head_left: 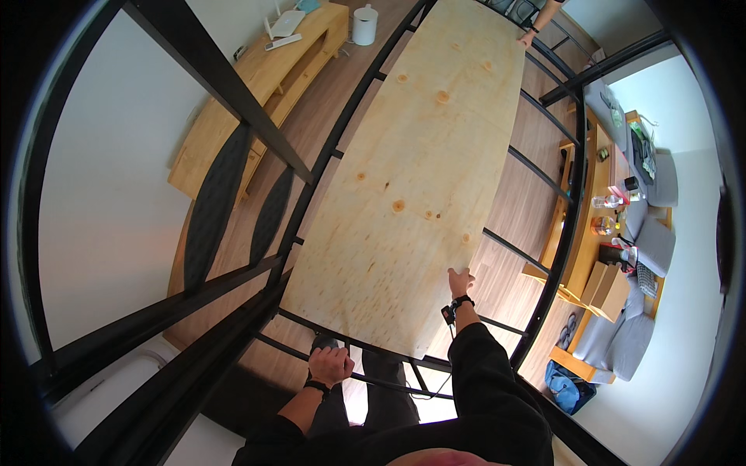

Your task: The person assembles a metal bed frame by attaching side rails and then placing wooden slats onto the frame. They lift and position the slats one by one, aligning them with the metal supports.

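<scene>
A long pale plywood board (420, 171) lies on the crossbars of a black metal bed frame (571, 233). My right hand (460, 281) rests on the board's near right edge, fingers flat against it. My left hand (330, 363) grips a black crossbar at the frame's near end, just below the board's near edge. At the far end another person's hand (528, 36) holds the board's far corner.
A low wooden shelf unit (264, 78) stands by the left wall, with a white bin (364, 25) beyond it. A wooden desk (598, 210) with small items, a cardboard box (610, 291), grey cushions and a blue bag (567, 386) fill the right side.
</scene>
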`<state>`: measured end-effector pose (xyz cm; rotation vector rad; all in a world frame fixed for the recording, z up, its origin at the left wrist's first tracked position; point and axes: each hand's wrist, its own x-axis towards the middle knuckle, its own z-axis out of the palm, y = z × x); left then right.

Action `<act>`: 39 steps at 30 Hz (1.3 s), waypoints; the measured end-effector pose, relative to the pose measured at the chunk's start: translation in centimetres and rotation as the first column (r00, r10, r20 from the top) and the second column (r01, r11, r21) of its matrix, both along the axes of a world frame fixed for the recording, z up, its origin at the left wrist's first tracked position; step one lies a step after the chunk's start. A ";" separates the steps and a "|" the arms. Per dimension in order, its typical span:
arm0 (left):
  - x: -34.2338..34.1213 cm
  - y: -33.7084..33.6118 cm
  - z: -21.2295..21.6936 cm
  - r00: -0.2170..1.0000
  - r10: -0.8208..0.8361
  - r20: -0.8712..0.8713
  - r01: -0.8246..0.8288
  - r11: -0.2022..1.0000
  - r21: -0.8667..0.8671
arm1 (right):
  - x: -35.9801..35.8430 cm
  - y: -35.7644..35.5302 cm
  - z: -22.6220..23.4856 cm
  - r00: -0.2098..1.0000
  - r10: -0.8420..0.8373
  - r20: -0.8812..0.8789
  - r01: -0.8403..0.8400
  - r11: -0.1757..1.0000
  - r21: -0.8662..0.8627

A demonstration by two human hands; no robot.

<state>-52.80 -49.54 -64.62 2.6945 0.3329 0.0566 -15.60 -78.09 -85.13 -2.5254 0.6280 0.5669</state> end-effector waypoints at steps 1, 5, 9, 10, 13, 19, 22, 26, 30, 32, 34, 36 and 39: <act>0.0 0.0 0.0 1.000 -0.001 0.009 0.001 1.000 -0.005 | -0.1 0.0 0.0 1.000 0.002 0.001 -0.002 1.000 -0.001; 0.1 -0.1 0.0 1.000 0.004 0.019 -0.004 1.000 -0.003 | -0.1 0.0 0.1 1.000 0.001 -0.008 -0.001 1.000 -0.020; 0.0 -0.2 0.0 1.000 0.010 0.019 -0.010 1.000 -0.002 | -0.2 -0.1 0.0 1.000 0.028 0.002 -0.028 0.999 -0.029; 0.0 -0.2 -0.1 1.000 0.007 0.025 -0.007 1.000 -0.001 | -0.2 -0.1 0.0 0.999 0.033 0.004 -0.033 0.999 -0.036; 0.0 -0.2 -0.1 1.000 0.010 0.022 -0.010 1.000 -0.004 | -0.4 -0.1 -0.1 0.998 0.052 0.019 -0.051 0.997 -0.054; 0.2 -0.2 0.0 0.999 0.019 0.039 -0.018 1.000 -0.013 | -0.5 0.0 -0.1 0.998 0.063 0.018 -0.061 0.995 -0.084; 0.2 -0.3 -0.1 0.998 0.028 0.061 -0.027 0.999 -0.026 | -0.5 0.1 0.2 0.998 0.065 0.017 -0.063 0.995 -0.079; 0.0 -0.3 -0.1 0.999 0.018 0.039 -0.018 1.000 0.000 | -0.6 0.2 0.5 0.999 0.053 0.008 -0.053 0.996 -0.078; 0.0 -0.3 0.0 1.000 0.012 -0.009 -0.012 1.000 0.017 | -0.7 0.2 0.7 0.998 0.062 0.033 -0.060 0.997 -0.051; 0.1 -0.3 0.0 0.999 0.015 0.048 -0.014 1.000 -0.011 | -0.7 0.2 0.8 0.999 0.040 0.017 -0.039 0.998 -0.041; 0.2 -0.3 0.1 0.997 0.015 0.077 -0.013 1.000 -0.026 | -0.7 0.2 0.9 0.998 0.059 0.030 -0.058 0.998 -0.038; 0.3 -0.3 0.2 0.997 0.016 0.074 -0.014 1.000 -0.027 | -0.7 0.3 1.0 0.998 0.057 0.027 -0.056 0.998 -0.041; 0.4 -0.2 0.3 0.997 0.016 0.077 -0.013 0.999 -0.032 | -0.7 0.3 1.0 0.998 0.056 0.020 -0.055 0.998 -0.043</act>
